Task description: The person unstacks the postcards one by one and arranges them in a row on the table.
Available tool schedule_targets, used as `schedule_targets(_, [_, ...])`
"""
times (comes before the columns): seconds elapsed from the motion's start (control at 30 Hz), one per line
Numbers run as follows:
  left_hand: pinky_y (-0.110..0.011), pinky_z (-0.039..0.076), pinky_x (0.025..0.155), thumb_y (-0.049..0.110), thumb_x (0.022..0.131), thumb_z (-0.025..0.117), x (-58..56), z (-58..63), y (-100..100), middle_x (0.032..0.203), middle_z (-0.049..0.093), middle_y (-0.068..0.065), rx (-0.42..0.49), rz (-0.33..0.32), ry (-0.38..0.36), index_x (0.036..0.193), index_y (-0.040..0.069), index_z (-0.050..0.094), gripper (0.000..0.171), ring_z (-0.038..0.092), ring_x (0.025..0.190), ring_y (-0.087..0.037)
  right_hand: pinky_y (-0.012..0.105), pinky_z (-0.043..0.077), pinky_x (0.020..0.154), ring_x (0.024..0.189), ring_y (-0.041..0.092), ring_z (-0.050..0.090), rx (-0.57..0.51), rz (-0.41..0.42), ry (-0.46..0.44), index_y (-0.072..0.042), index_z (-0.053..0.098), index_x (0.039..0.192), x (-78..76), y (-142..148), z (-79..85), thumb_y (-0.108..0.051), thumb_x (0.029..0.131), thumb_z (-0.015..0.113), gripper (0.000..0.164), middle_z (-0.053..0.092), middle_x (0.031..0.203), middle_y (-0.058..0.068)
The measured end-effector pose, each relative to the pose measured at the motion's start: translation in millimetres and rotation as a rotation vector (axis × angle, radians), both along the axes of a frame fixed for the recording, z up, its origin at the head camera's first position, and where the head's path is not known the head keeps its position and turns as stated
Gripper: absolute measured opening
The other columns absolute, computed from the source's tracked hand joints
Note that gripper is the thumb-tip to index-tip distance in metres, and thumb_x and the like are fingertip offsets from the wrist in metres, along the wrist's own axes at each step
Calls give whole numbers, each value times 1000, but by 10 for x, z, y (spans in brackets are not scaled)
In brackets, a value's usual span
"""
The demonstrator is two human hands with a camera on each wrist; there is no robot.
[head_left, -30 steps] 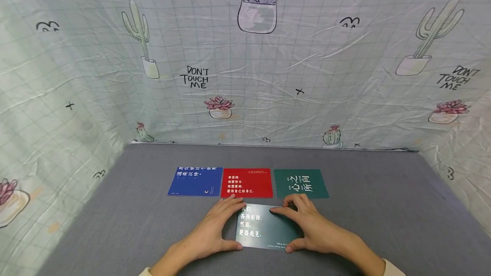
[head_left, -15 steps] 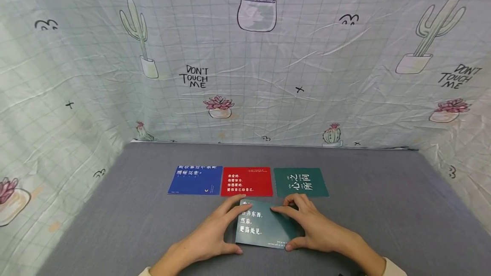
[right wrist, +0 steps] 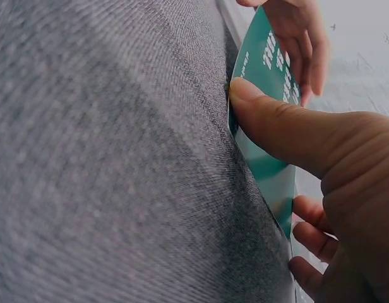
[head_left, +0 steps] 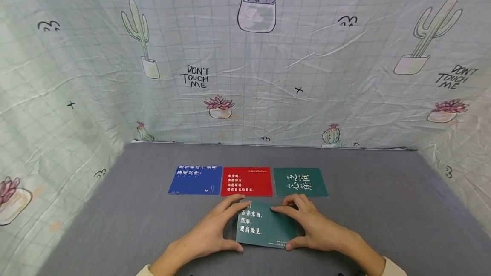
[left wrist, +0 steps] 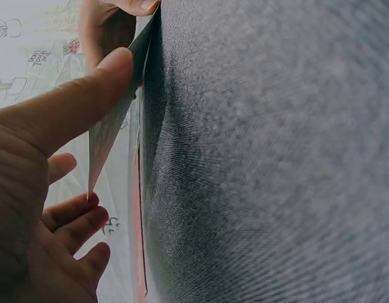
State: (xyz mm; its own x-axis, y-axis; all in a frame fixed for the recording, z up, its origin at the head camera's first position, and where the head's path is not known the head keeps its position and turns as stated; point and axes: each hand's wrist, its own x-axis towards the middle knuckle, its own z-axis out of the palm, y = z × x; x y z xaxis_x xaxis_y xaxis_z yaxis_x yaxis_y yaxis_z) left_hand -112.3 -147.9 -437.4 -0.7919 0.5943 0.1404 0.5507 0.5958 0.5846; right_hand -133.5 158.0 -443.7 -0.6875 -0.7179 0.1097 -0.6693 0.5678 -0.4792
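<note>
A dark green card (head_left: 264,227) with white Chinese writing lies between both hands, its left end tilted up off the grey table in the left wrist view. My right hand (head_left: 312,227) grips its right end, thumb on the near edge and index finger at the far edge. At the left end, my left hand (head_left: 209,229) has its fingers spread, with a fingertip at the far corner and the thumb right by the near edge. Behind stand three cards in a row: blue (head_left: 196,180), red (head_left: 247,181) and green (head_left: 301,182).
The grey cloth-covered table (head_left: 115,225) reaches back to a pale curtain (head_left: 261,76) printed with cacti and "Don't touch me". More of this curtain hangs at the left and right sides.
The green card's left end has risen, and the left fingers have come over its far left corner. The right hand stays nearly in place, and the row of cards is unmoved.
</note>
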Motion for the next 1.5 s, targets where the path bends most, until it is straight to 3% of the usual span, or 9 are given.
schedule_targets(0.33, [-43,46,97,34,68,87,-14,-13,3,145,34,4,30,0,28,146,22,39,91,40,123,-15,46,41,93,119,15,32,-9,17,39,-29,44,143,12,7,-13,-56,75,72,78,36,129,-9])
schedule_targets(0.53, [-43,47,96,35,68,86,-11,-9,0,143,36,11,71,27,65,144,22,41,89,40,123,-12,52,41,96,125,17,29,1,6,24,-29,38,146,27,21,6,-58,72,74,87,35,139,-3])
schedule_targets(0.73, [-44,46,97,38,67,87,-28,2,6,144,38,8,119,39,139,143,21,42,91,40,125,-12,53,41,96,128,15,27,-20,-19,48,-28,28,151,30,25,21,-57,68,78,101,30,143,-5])
schedule_targets(0.93, [-42,46,96,39,67,86,-73,-2,34,142,39,7,156,33,226,142,18,43,89,42,124,-11,53,44,93,130,22,27,-34,-42,126,-26,34,149,0,57,50,-49,71,80,93,34,142,5])
schedule_targets(1.1, [-42,45,98,41,68,86,-97,5,73,143,41,1,156,43,279,142,16,44,89,42,127,-14,52,46,92,131,23,26,-42,-66,147,-25,39,146,-30,111,107,-44,71,83,88,34,144,4])
schedule_targets(1.5, [-45,49,93,36,65,88,-136,81,246,148,33,-1,99,66,176,146,23,38,97,39,128,-18,54,43,93,131,20,29,-77,-65,212,-23,46,142,-107,287,208,-39,68,86,86,36,146,0])
